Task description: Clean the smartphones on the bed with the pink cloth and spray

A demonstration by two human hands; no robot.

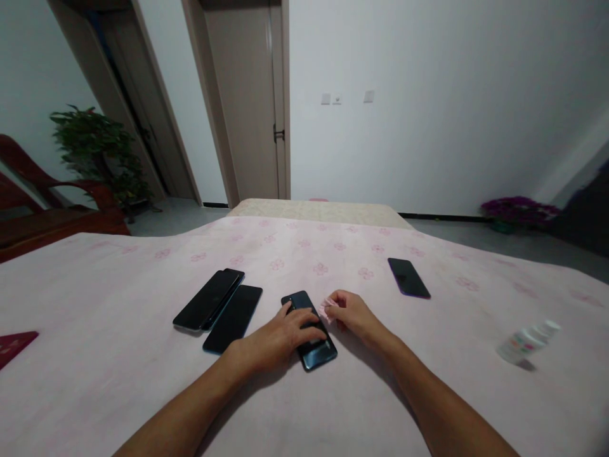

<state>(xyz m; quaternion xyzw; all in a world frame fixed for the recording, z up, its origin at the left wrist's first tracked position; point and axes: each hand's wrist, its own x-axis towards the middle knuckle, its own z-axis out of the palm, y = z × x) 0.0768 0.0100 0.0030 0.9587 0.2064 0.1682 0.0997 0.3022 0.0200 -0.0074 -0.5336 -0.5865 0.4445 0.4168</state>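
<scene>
A dark phone is laid near the middle of the tabletop, which is covered by a pink flowered cloth, and what seems to be its glossy back is turned upward. It is covered in part by the left hand, whose fingers are spread across it, presumably so that sliding on the soft cloth is prevented; whether its edges are clasped or the phone is only pressed down cannot be told. Just beside its right edge, a crumpled pink wad is grasped by the right hand, the grip being closed by thumb and fingers, perhaps so that the small, limp piece is bunched firmly and controlled at the fingertips. To the left, a pair of stacked phones is set slightly askew, with another black phone placed close alongside; space for the forearm and the middle phone seems to be saved by this grouping. A single phone is laid well apart on the right, beyond the right hand. A white bottle with its cap on is stood farther right, seemingly within reach yet clear of the arms. At the left edge, a red item is only partly shown.
</scene>
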